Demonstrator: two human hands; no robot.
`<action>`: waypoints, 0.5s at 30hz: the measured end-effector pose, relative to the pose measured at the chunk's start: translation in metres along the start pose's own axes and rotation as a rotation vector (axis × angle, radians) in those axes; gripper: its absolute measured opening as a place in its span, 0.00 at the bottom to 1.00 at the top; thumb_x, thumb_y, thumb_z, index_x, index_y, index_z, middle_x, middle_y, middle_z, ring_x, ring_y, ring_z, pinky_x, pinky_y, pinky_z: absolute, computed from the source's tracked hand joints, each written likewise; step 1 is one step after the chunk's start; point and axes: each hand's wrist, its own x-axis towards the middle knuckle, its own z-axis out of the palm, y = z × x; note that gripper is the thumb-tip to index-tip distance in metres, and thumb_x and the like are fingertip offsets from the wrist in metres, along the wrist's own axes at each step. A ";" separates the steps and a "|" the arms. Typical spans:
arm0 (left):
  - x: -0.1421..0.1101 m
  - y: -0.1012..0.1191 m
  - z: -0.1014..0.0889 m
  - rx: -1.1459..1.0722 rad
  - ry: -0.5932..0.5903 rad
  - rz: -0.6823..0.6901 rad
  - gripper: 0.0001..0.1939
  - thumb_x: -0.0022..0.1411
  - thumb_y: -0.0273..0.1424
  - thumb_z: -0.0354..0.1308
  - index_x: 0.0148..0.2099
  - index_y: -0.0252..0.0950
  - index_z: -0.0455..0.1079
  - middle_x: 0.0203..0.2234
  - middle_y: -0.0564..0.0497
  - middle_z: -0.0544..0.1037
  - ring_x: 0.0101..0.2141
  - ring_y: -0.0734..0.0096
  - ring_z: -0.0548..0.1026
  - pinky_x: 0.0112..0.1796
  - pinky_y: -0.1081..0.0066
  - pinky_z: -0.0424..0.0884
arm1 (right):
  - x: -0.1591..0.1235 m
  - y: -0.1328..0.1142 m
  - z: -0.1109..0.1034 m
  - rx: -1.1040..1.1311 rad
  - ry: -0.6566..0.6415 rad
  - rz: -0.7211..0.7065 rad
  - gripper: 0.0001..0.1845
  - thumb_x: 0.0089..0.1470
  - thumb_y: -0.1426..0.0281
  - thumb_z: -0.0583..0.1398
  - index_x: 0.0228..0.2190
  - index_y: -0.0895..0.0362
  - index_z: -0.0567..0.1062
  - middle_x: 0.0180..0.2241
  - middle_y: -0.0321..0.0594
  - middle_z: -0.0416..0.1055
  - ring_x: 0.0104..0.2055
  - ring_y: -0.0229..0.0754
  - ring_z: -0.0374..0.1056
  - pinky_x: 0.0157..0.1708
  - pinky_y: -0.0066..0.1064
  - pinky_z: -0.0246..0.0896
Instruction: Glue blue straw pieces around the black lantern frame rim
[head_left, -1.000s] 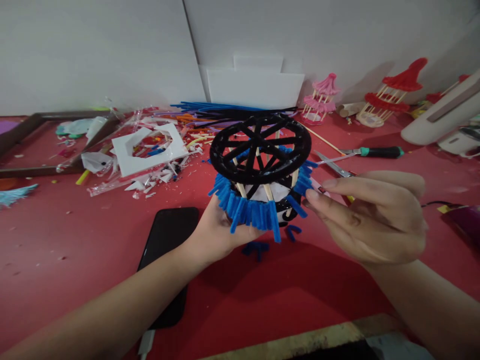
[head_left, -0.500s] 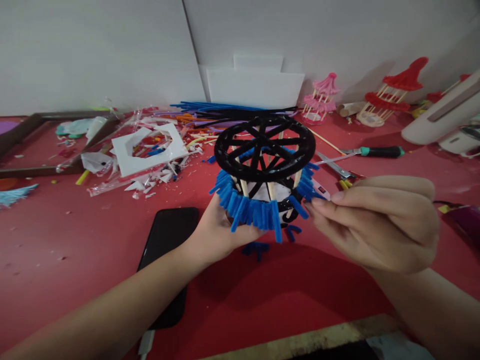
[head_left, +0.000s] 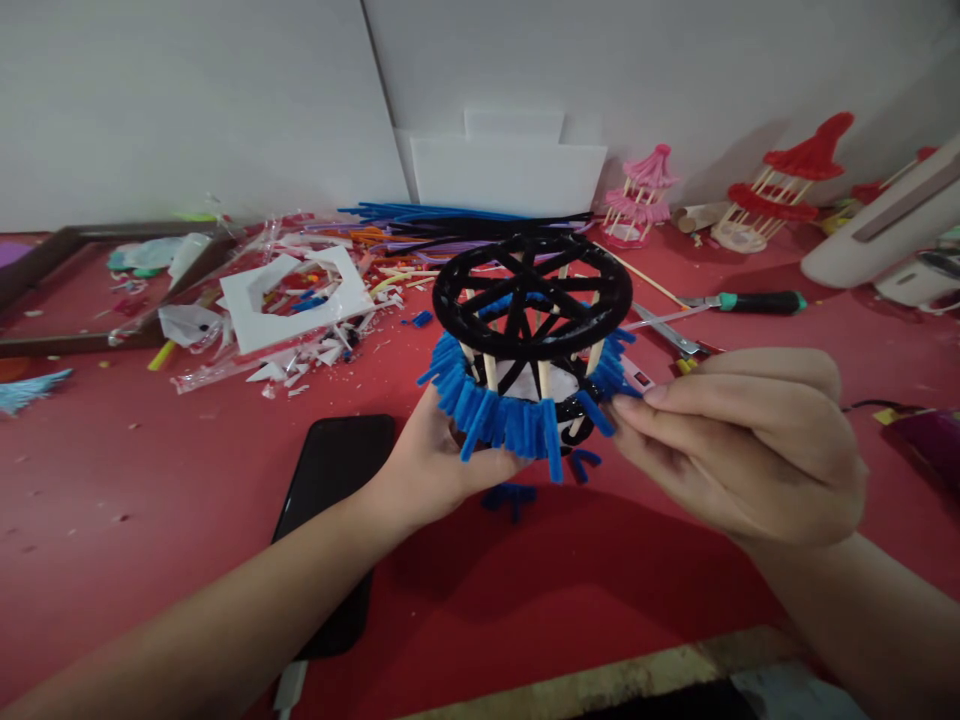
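A small pavilion model made of a black pipe-cleaner wheel (head_left: 523, 290) on wooden sticks is held up over the red table. Around its lower black ring runs a fringe of short blue pipe-cleaner pieces (head_left: 502, 425), with a gap at the front right. My left hand (head_left: 424, 455) is closed round the base from the left and below; some of its fingers are hidden behind the model. At the ring's right edge my right hand (head_left: 750, 435) pinches the tip of a blue pipe-cleaner piece (head_left: 626, 388), mostly covered by the fingertips.
A black phone (head_left: 337, 500) lies by my left forearm. Behind are pipe cleaners (head_left: 450, 214), a white foam frame (head_left: 281, 320) and scraps. To the right are pliers (head_left: 757, 302), scissors (head_left: 667, 330), a pink pavilion (head_left: 637, 205) and a red one (head_left: 780, 195). Loose blue pieces (head_left: 510, 497) lie below the model.
My right hand has shifted slightly left, staying pinched at the ring's right edge. The model has barely moved in my left hand.
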 end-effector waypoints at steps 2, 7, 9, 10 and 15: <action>0.000 -0.001 -0.001 -0.002 0.000 -0.013 0.27 0.39 0.22 0.79 0.40 0.40 0.70 0.26 0.58 0.80 0.28 0.70 0.79 0.34 0.70 0.78 | -0.001 0.000 0.000 0.009 -0.003 0.006 0.13 0.50 0.80 0.72 0.37 0.56 0.81 0.33 0.39 0.74 0.35 0.43 0.72 0.38 0.39 0.73; -0.001 -0.002 -0.002 0.007 0.001 -0.035 0.25 0.43 0.25 0.78 0.42 0.39 0.72 0.32 0.53 0.85 0.32 0.66 0.83 0.36 0.68 0.80 | -0.005 0.000 0.002 -0.002 0.002 0.046 0.16 0.49 0.82 0.72 0.39 0.56 0.81 0.34 0.39 0.76 0.36 0.43 0.73 0.39 0.38 0.73; -0.001 -0.002 0.000 -0.023 0.010 -0.029 0.26 0.41 0.25 0.79 0.41 0.40 0.72 0.30 0.54 0.84 0.31 0.65 0.83 0.35 0.67 0.80 | -0.005 0.001 0.002 -0.007 0.028 0.061 0.17 0.48 0.83 0.73 0.39 0.56 0.81 0.34 0.40 0.77 0.36 0.44 0.74 0.39 0.38 0.73; 0.000 -0.003 0.000 -0.039 0.025 -0.020 0.27 0.40 0.25 0.79 0.41 0.40 0.72 0.29 0.54 0.84 0.30 0.64 0.82 0.35 0.66 0.81 | -0.006 0.002 0.003 0.005 0.035 0.067 0.17 0.48 0.83 0.73 0.39 0.55 0.81 0.35 0.40 0.77 0.36 0.44 0.74 0.39 0.38 0.73; 0.009 -0.009 0.000 0.002 0.215 0.072 0.19 0.47 0.31 0.78 0.39 0.39 0.76 0.35 0.50 0.85 0.42 0.56 0.84 0.50 0.57 0.80 | -0.007 -0.004 0.016 0.320 0.028 0.098 0.11 0.54 0.80 0.69 0.39 0.57 0.78 0.34 0.40 0.75 0.33 0.38 0.70 0.34 0.34 0.71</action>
